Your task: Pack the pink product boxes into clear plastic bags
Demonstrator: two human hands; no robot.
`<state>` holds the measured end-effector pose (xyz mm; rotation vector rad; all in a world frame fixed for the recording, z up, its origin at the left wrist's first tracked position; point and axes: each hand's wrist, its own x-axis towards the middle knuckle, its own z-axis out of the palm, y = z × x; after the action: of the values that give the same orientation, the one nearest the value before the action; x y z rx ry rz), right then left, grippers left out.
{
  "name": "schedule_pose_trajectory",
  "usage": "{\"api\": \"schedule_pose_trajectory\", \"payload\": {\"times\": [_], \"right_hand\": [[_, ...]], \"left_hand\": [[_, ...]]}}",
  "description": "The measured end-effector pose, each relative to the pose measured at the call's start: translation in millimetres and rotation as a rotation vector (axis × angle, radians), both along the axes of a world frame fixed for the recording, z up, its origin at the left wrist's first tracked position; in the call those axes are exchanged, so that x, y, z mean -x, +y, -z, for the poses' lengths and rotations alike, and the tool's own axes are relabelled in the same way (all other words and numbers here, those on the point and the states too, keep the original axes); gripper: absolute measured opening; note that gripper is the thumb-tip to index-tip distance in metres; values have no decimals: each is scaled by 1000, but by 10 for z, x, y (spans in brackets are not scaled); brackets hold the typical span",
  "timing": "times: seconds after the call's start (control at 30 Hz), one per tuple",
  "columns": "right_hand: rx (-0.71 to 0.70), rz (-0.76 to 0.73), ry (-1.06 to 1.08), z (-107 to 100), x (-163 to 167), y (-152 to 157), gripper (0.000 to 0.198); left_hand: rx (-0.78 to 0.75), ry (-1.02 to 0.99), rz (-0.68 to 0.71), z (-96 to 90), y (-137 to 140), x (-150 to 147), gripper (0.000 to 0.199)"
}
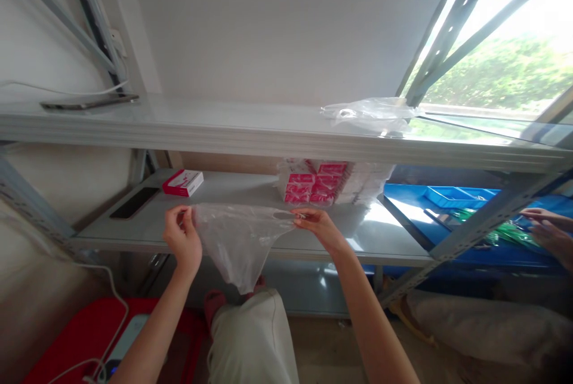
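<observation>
A clear plastic bag (242,234) hangs stretched between my two hands, in front of the middle shelf (237,186). My left hand (182,237) pinches its left top corner. At the other end my right hand (319,226) grips the right top corner, beside a hole in the plastic. The bag sags to a point above my knees and looks flat. Behind my left hand a small red and white box (183,183) lies on the shelf, next to a dark phone (135,202). Several pink and white boxes wrapped in clear plastic (317,182) stand behind my right hand.
More clear plastic bags (371,114) lie on the upper shelf (224,133), with another phone (89,102) at its left. A red stool (67,336) stands low left. At right, beyond the metal post, another person's hands (548,229) are near green packets and a blue tray (456,196).
</observation>
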<state>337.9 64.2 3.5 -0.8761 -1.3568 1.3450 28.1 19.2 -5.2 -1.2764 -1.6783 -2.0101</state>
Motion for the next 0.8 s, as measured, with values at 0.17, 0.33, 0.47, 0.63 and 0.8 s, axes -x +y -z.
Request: {"api": "schedule_pose_trajectory", "payload": {"times": [0.17,0.33,0.47,0.63,0.8], "right_hand": [[-108,-28,-158,1,-62,50,33],[-189,8,-290,-14,-80,80,31],[-204,128,-303,-25,-43,103,34],[-206,172,-290,-121,-75,132,39],[-172,220,-188,-210,-183,369,36]], "left_hand": [[-19,-10,-42,29,5,94,16],[15,10,-94,2,0,156,12],[45,35,-130,-48,-19,146,6],[70,97,-102,-114,-30,218,6],[152,52,50,-178,145,417,4]]}}
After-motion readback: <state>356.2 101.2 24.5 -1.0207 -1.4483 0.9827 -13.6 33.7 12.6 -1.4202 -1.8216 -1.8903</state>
